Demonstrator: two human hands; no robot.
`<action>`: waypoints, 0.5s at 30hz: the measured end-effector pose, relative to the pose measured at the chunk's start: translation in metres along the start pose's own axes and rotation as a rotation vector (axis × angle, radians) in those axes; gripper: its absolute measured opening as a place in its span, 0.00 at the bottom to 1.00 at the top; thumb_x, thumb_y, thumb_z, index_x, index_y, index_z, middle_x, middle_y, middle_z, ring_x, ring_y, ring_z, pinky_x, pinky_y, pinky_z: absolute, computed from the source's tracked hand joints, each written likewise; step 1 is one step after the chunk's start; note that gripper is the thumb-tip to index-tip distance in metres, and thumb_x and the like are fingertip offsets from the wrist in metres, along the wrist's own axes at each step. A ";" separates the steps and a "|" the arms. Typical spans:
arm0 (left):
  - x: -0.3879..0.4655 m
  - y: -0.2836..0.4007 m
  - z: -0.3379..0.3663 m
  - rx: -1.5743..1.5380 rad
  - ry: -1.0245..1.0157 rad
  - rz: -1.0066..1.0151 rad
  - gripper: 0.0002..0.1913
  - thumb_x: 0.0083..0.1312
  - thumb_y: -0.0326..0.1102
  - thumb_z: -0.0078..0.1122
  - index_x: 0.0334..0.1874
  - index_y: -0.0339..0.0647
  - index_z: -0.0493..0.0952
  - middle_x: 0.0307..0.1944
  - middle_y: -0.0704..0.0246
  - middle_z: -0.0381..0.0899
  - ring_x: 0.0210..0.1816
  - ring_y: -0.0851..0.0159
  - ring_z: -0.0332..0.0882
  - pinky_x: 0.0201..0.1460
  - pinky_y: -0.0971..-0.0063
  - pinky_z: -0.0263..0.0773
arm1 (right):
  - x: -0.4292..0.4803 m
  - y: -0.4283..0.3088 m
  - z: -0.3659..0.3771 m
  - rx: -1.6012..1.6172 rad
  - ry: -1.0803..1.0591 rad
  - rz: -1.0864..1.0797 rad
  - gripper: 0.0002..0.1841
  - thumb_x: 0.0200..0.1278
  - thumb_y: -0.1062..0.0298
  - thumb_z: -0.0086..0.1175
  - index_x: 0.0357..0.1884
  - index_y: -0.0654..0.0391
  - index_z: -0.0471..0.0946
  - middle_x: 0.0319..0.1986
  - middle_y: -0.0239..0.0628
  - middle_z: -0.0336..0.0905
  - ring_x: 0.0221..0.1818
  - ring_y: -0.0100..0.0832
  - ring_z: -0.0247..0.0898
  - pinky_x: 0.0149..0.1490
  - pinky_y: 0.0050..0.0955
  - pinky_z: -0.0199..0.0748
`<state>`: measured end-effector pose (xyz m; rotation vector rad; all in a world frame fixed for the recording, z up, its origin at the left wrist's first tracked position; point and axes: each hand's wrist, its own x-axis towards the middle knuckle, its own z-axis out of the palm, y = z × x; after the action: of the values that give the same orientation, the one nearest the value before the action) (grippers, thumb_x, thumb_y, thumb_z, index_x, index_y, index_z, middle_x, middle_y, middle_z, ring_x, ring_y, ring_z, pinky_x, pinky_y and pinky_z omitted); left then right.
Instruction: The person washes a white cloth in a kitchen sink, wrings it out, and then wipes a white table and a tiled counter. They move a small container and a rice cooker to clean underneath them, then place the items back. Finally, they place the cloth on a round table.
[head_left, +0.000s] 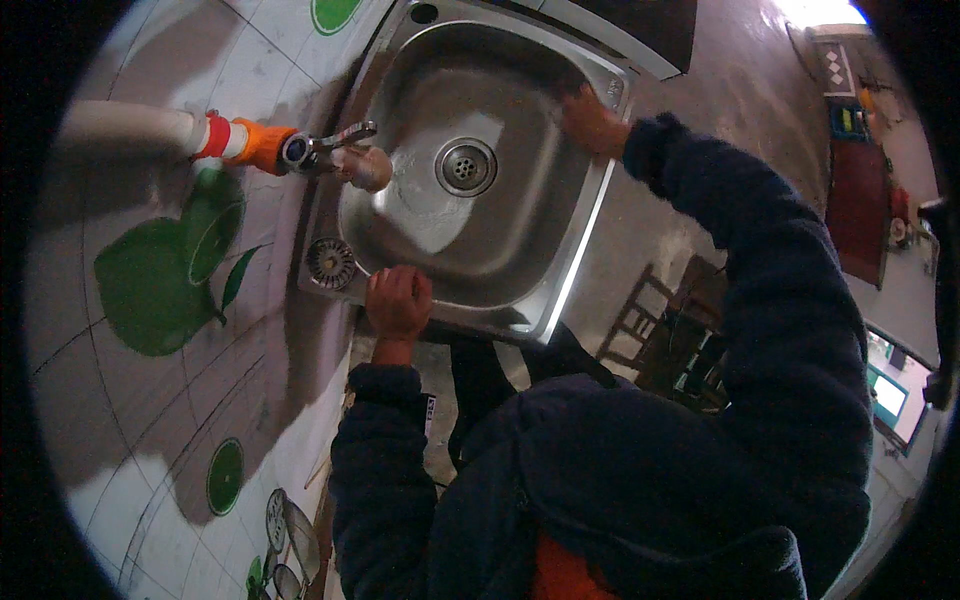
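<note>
A stainless steel sink basin (517, 225) lies before me, its bottom wet around the round drain strainer (466, 166). My left hand (399, 301) rests with curled fingers on the near rim, beside a slotted metal drain basket (331, 263) on the sink's corner; whether it grips the rim cannot be told. At the basin's right side, my right hand (595, 124) reaches over the rim, blurred, its fingertips in shadow against the inner wall; what it may hold is hidden. A metal tap (319, 152) with a lever sticks out over the basin's left edge.
A pale pipe (135, 129) with orange and red fittings feeds the tap from the left. Green decals (157, 285) mark the tiled wall. Kitchen strainers (300, 540) hang at the lower left. A dark-topped unit (645, 30) adjoins the sink's far side; a wooden rack (634, 319) stands at right.
</note>
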<state>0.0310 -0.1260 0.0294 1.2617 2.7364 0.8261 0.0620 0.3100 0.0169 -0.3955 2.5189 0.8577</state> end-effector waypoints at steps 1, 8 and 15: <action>0.000 0.000 0.000 0.020 -0.012 -0.019 0.06 0.60 0.34 0.55 0.26 0.45 0.73 0.27 0.68 0.76 0.32 0.56 0.74 0.41 0.63 0.68 | -0.009 -0.020 -0.004 0.141 0.025 -0.013 0.14 0.55 0.60 0.57 0.42 0.54 0.81 0.43 0.38 0.79 0.52 0.44 0.70 0.56 0.58 0.62; -0.002 -0.004 0.001 -0.014 0.037 0.028 0.05 0.60 0.36 0.55 0.27 0.46 0.74 0.28 0.68 0.77 0.33 0.56 0.74 0.42 0.63 0.68 | -0.039 -0.169 -0.092 1.293 -0.151 -0.247 0.19 0.60 0.57 0.54 0.48 0.59 0.78 0.38 0.47 0.81 0.40 0.48 0.79 0.43 0.41 0.77; -0.003 -0.007 0.008 0.018 0.055 0.037 0.05 0.60 0.36 0.55 0.27 0.46 0.74 0.27 0.68 0.77 0.33 0.56 0.74 0.42 0.63 0.68 | -0.061 -0.180 -0.119 1.265 -0.251 -0.173 0.15 0.61 0.58 0.52 0.48 0.49 0.80 0.36 0.40 0.82 0.44 0.47 0.76 0.47 0.47 0.74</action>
<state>0.0296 -0.1283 0.0182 1.3160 2.7773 0.8531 0.1482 0.1050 0.0408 -0.0496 2.2108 -0.7390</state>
